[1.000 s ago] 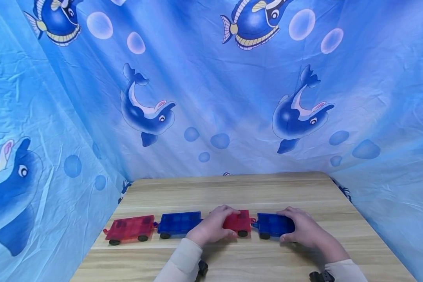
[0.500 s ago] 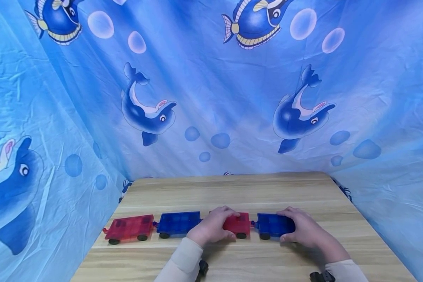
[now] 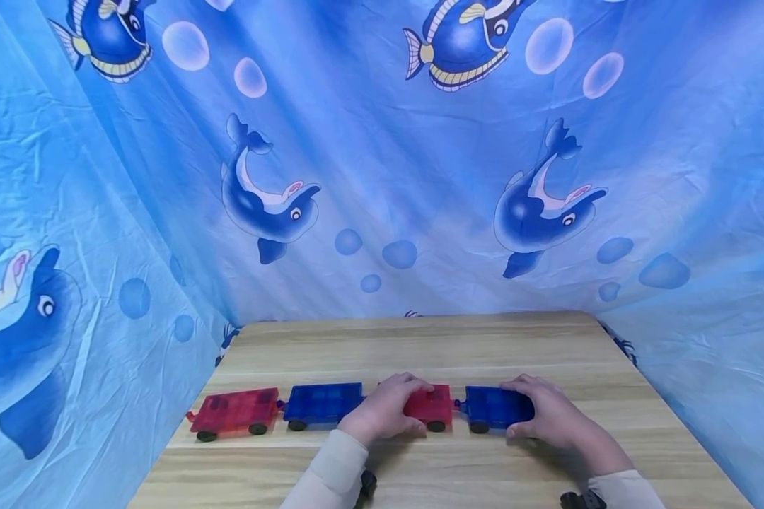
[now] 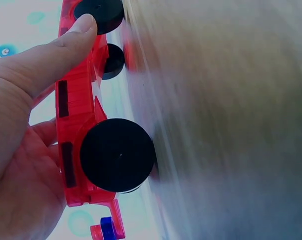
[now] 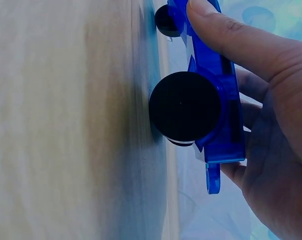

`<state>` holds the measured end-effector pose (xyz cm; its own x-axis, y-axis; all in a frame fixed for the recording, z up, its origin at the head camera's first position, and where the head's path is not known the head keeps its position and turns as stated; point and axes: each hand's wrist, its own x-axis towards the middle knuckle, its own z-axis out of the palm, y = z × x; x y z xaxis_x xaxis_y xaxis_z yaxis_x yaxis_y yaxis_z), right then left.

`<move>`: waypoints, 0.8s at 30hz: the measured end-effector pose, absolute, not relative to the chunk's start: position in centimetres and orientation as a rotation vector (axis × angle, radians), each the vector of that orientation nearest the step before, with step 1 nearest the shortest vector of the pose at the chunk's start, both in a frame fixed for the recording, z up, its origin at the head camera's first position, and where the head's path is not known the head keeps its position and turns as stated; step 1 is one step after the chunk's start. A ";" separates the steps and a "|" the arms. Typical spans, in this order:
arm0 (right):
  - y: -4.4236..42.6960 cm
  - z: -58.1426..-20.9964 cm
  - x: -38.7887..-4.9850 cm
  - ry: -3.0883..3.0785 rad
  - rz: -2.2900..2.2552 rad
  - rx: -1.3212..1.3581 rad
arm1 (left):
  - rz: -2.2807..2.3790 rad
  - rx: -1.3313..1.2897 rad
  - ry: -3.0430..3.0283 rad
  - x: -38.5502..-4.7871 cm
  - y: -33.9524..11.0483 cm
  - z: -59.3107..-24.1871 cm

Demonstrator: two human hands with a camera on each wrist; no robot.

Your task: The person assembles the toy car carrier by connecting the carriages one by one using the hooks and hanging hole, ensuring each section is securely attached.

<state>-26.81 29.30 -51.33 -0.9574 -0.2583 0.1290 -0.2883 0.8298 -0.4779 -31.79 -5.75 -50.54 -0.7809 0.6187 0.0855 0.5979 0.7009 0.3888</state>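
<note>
My left hand (image 3: 387, 410) grips a translucent red toy train car (image 3: 438, 403) by its sides. Part of the car is covered by the hand; in the left wrist view the thumb lies along its side by a black wheel (image 4: 118, 155). A blue toy train car (image 3: 486, 408) to the right is held by my right hand (image 3: 544, 413), thumb on its near side. Between these two cars the couplings (image 3: 459, 405) meet. In the right wrist view, the blue car's free coupling loop (image 5: 213, 179) sticks out from its end.
Another blue car (image 3: 325, 404) stands left of my left hand, with a second red car (image 3: 237, 411) coupled to its left end. All stand in a row on the wooden table (image 3: 420, 346). A blue sea-print cloth (image 3: 369, 177) surrounds the table's back and sides.
The right end of the held red car has come down slightly, bringing its coupling level with the right blue car's. Both hands keep their hold and have barely moved.
</note>
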 end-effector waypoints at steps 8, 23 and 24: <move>29.5 -51.3 -26.9 -2.956 0.812 0.454 | 0.618 1.028 2.844 -31.3 -6.1 -50.2; 30.9 -51.1 -26.8 -2.997 0.811 0.439 | 0.716 0.990 2.886 -32.0 -14.5 -49.6; 31.1 -51.0 -26.8 -2.993 0.812 0.446 | 0.717 0.979 2.896 -32.2 -15.3 -49.6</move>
